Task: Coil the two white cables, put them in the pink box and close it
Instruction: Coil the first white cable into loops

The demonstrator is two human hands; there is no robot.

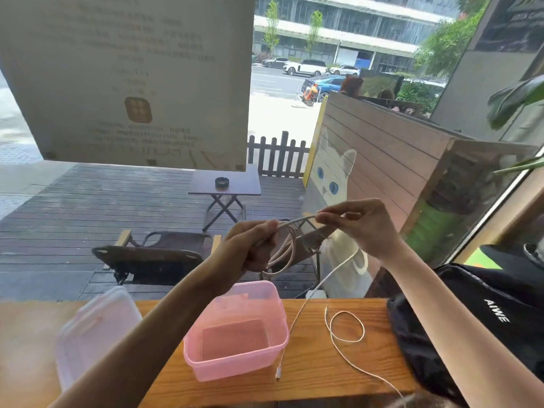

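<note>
My left hand (250, 248) grips a partly coiled white cable (284, 251) in the air above the table. My right hand (359, 225) pinches the same cable a little further along, up and to the right. The cable's loose end hangs down to a plug (278, 373) lying beside the pink box (272, 360). That box stands open and empty on the wooden table (318, 381). Its translucent lid (97, 328) lies to the left. A second white cable (347, 325) lies in a loose loop on the table, right of the box.
A black bag (459, 334) with white lettering sits at the table's right end, under my right forearm. Behind the table is a window with a large paper notice (129, 78). Outside are a deck, chairs and a small folding table.
</note>
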